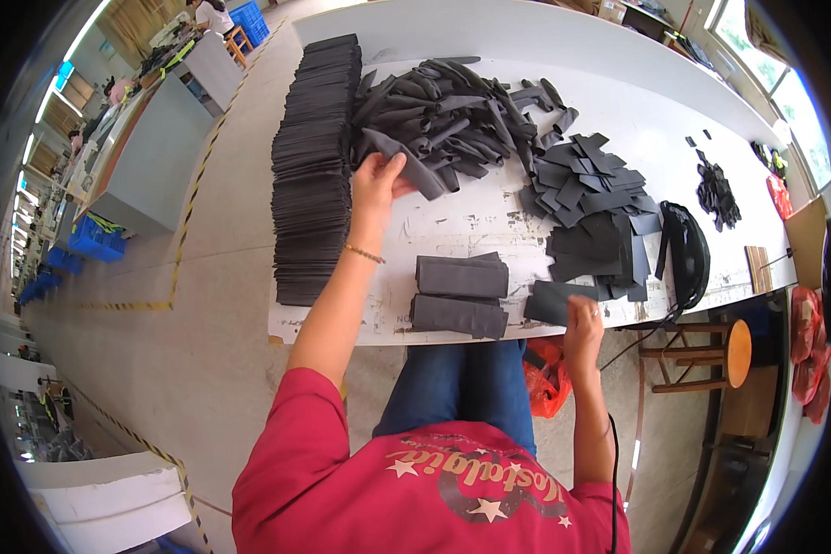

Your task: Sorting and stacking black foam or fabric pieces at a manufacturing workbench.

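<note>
Hands — left [376, 180], right [583, 319] — one fabric piece [414, 164] each.

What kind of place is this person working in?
Probably a sewing or garment workshop: a long white table carries a tall stack of dark fabric pieces and a loose pile of strips, with further worktables along the aisle.

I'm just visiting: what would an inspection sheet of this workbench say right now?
Surface: white table, scuffed.
Job's things: loose heap of dark fabric tubes; two folded bundles; tall flat stack; flat cut pieces.
Clutter: small dark scraps, black rounded object.
Grip: left hand holds a tube from the heap; right hand holds a flat piece.
Cables: black cord off the table edge.
Surroundings: wooden stool, other benches.
</note>
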`<state>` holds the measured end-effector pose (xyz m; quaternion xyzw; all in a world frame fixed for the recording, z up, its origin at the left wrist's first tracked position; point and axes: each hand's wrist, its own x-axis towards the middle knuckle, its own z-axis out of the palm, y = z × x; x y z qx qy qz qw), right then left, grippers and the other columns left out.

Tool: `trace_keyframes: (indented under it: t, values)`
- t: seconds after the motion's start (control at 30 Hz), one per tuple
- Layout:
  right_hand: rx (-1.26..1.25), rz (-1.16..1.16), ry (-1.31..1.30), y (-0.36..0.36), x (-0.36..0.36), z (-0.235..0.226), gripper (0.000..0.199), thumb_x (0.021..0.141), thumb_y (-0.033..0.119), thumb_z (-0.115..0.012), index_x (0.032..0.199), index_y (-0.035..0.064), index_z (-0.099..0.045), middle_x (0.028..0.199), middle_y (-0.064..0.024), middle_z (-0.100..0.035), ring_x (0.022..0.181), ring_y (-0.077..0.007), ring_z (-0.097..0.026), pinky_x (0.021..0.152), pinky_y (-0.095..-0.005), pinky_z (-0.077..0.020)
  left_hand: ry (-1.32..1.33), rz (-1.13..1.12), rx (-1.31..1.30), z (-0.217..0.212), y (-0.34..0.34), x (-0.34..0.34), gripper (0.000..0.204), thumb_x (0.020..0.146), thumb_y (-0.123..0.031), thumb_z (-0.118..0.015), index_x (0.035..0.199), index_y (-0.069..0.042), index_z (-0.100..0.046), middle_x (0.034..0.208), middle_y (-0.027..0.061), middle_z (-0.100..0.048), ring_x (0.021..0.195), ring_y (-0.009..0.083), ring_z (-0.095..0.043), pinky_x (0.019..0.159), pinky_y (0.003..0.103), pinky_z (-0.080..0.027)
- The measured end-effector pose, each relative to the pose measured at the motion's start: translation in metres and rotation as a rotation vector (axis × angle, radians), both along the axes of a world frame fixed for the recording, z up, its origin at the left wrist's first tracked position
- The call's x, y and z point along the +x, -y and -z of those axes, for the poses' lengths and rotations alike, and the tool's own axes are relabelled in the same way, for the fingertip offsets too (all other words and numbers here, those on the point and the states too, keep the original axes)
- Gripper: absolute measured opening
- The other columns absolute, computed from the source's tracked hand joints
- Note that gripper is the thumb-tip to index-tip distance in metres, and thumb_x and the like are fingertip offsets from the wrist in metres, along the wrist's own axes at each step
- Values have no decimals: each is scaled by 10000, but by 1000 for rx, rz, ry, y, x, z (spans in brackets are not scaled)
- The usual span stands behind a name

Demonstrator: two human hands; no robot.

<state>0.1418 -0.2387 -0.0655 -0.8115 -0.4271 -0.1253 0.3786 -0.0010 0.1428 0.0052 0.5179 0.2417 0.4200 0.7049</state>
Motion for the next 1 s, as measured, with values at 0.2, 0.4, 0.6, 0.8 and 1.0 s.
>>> trace_keyframes:
  t: [0.2,0.4,0.6,0.8,1.0]
  values:
    - [294,35,-369,-45,-11,-57,255,905,3,-564,1147,20,-487,975,-140,-587,873,-219,-580,804,-331,-465,189,188,-464,21,63,-20,184,957,-158,-598,1055,-2,-587,1034,152,-673,968,339,-681,853,436,-582]
    - [73,-250,-255,-56,-72,-82,257,877,118,-681,885,8,-449,868,-172,-490,738,-382,-496,657,-430,-425,230,280,-620,24,117,-23,209,964,-116,-564,1134,5,-568,1112,169,-654,982,289,-666,871,415,-572]
    - [125,-263,-422,-47,-75,-75,175,914,76,-610,908,-5,-455,889,-182,-503,753,-367,-492,675,-441,-413,211,371,-549,20,140,-32,248,918,-62,-620,1159,-14,-584,1121,122,-655,1029,251,-642,893,422,-549]
    - [-61,-302,77,-47,-71,-76,161,903,92,-611,939,15,-473,978,-181,-523,896,-365,-514,785,-452,-422,250,462,-377,-9,173,-49,308,895,-31,-646,1194,32,-607,1198,106,-644,1007,144,-625,866,306,-526]
    - [-158,-348,43,-51,-79,-77,237,856,129,-665,949,22,-475,1007,-185,-522,940,-367,-510,811,-444,-418,-2,391,-219,-2,178,-45,272,895,-57,-665,1156,21,-649,1114,78,-685,948,102,-623,855,246,-499]
